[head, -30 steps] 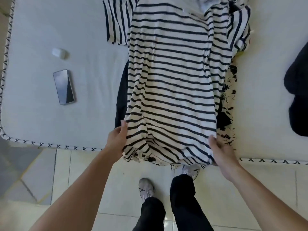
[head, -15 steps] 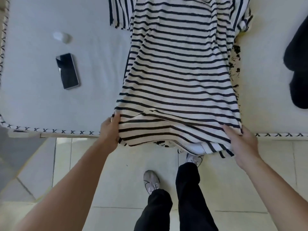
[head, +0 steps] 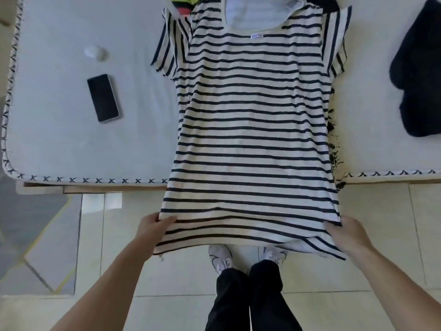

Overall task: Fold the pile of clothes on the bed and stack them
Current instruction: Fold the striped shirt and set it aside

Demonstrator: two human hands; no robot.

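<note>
White shirt [head: 253, 120] with navy stripes; black phone [head: 103, 97]

Striped shirt [head: 253, 130] spread flat, neckline far (label showing), hem overhanging bed [head: 71, 130] edge; dark garment [head: 420, 75] right.

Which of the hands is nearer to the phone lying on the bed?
Left. The left hand grips the striped shirt's hem below the phone; the right hand grips the hem's far corner.

floral garment [head: 334, 149] mostly hidden under striped shirt [head: 253, 130]; dark garment [head: 420, 75] cut by right edge
</note>
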